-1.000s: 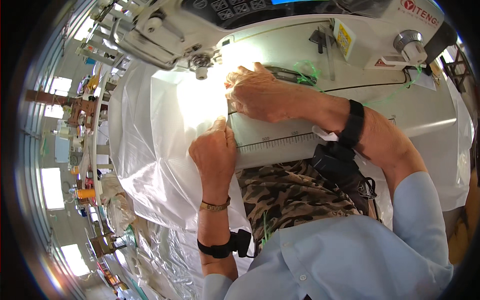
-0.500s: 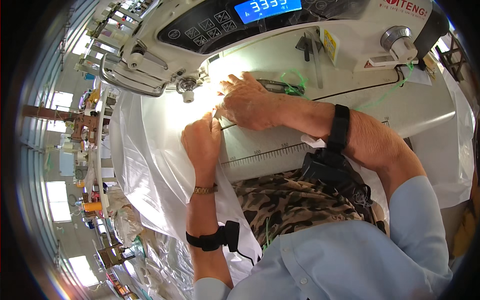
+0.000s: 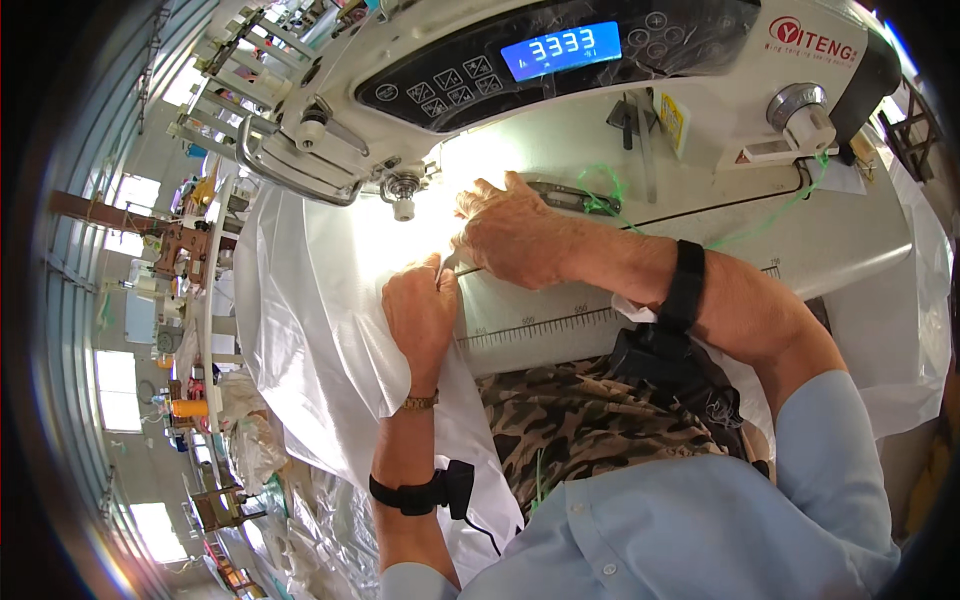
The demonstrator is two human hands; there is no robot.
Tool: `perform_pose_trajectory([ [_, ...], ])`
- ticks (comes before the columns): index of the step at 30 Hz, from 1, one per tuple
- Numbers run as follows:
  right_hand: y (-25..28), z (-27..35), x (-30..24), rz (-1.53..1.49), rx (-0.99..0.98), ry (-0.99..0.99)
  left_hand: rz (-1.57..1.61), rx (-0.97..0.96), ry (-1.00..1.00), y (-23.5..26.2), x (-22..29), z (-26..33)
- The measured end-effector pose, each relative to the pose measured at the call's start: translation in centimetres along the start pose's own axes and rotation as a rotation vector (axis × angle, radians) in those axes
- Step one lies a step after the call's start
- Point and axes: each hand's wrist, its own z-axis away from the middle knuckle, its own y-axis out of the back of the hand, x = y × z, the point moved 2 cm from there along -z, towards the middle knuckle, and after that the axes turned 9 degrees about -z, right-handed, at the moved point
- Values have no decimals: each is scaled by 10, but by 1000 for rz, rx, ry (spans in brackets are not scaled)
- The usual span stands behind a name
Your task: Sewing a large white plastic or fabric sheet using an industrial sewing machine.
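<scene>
A sheet of thin white material (image 3: 320, 310) drapes over the left part of the machine bed and hangs down beside my left arm. My left hand (image 3: 420, 310) is closed, thumb and fingers pinching the sheet's edge just in front of the sewing head. Right beside it, my right hand (image 3: 512, 238) bends its fingers onto the same edge, close to the needle area. Strong lamp glare washes out its fingertips, the needle and the presser foot. The white sewing machine (image 3: 350, 110) arches over the work, its blue display (image 3: 560, 50) lit.
Dark-handled thread snips (image 3: 570, 197) lie behind my right hand, with loose green thread (image 3: 605, 185) over them. A ruler scale (image 3: 540, 326) runs along the bed's near edge. Crumpled clear plastic (image 3: 335, 525) lies at lower left. More white sheeting (image 3: 890, 345) hangs at the right.
The whole view has shifted, so the machine appears slightly lower and further right. Both hands stay at the sheet's edge near the needle area, and their grip looks much the same.
</scene>
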Motion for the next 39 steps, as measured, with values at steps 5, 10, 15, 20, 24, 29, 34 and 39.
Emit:
perform_pose_trajectory([
  [5, -8, -3, 5, 84, 14, 61, -68, -22, 41, 1, 0, -8],
  [10, -15, -6, 11, 142, 27, 20, -68, -8, 76, -7, -2, -16],
  [15, -23, -9, 24, 100, 106, 32, -71, 31, 98, -13, 0, -22],
  [20, -25, -14, 21, 151, 134, 82, -94, 49, 72, -20, -11, -18],
  [24, -21, -7, 18, 209, 134, 99, -157, -41, 34, -16, -1, -7],
  [29, -18, -1, 25, 161, 159, 125, -67, 128, -324, 29, 36, 57],
  [34, -8, 0, 20, 141, 164, 122, 830, -68, -235, 144, -19, 93],
  [39, -6, 3, 29, 85, 247, 185, 337, 351, 241, 101, -193, 58],
])
